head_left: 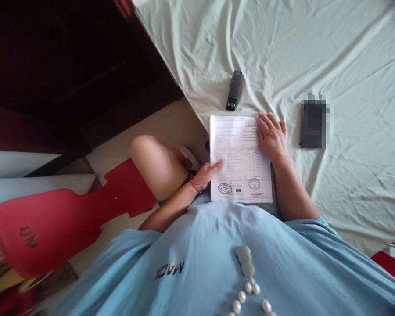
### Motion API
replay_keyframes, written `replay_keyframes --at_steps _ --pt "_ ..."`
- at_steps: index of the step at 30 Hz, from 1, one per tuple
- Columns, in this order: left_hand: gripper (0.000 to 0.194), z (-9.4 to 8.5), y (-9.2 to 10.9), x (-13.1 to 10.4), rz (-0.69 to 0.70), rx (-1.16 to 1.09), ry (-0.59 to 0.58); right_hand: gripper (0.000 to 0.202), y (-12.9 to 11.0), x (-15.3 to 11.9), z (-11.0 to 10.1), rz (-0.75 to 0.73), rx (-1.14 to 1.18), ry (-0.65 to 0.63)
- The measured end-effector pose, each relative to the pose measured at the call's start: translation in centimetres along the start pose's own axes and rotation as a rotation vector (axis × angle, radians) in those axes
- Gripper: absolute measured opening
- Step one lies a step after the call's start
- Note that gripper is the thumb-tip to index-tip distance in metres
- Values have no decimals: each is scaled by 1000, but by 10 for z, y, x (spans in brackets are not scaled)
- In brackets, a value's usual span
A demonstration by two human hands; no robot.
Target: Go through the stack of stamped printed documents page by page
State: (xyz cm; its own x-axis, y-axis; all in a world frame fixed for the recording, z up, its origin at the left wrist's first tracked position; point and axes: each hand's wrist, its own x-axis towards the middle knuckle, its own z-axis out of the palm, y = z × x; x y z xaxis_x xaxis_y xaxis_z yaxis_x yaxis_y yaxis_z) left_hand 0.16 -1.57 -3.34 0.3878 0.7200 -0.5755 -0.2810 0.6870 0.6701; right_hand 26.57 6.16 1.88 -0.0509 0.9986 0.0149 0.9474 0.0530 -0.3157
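Observation:
A stack of printed papers (240,145) with two oval or round stamps near its lower edge lies in front of my body, at the edge of the cloth-covered surface. My left hand (209,173), with a red string on the wrist, grips the left edge of the papers, thumb on top and the other fingers hidden beneath. On the upper right corner rests my right hand (272,137), flat with its fingers stretched out. A black stapler (234,91) lies just beyond the top edge of the papers.
A dark, blurred-out rectangular object (313,123) lies right of my right hand on the wrinkled pale green cloth (358,175). At the left stand a red chair (52,219) and dark furniture (69,66). Something red (390,267) shows at the lower right.

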Motion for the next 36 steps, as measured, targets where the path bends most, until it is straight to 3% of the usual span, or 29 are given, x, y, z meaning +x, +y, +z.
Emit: replay_keyframes --at_steps 7,14,22,25,31,36 --pt "72 -5 -14 -13 -60 -8 -4 54 4 0 1 2 9 3" --pt "75 2 -11 -16 -53 -89 -70 56 4 1 1 -11 -10 -16" --pt "74 4 -7 -16 -64 -38 -8 58 7 6 4 -25 -13 -47" --pt "71 4 -4 -16 -45 -64 1 59 11 8 2 -15 -6 -4" --pt "67 -1 -1 -17 -14 -99 13 45 10 -3 -17 149 -48 172" --pt "67 -2 -8 -14 -25 -97 30 36 -5 -17 -27 305 -112 -6"
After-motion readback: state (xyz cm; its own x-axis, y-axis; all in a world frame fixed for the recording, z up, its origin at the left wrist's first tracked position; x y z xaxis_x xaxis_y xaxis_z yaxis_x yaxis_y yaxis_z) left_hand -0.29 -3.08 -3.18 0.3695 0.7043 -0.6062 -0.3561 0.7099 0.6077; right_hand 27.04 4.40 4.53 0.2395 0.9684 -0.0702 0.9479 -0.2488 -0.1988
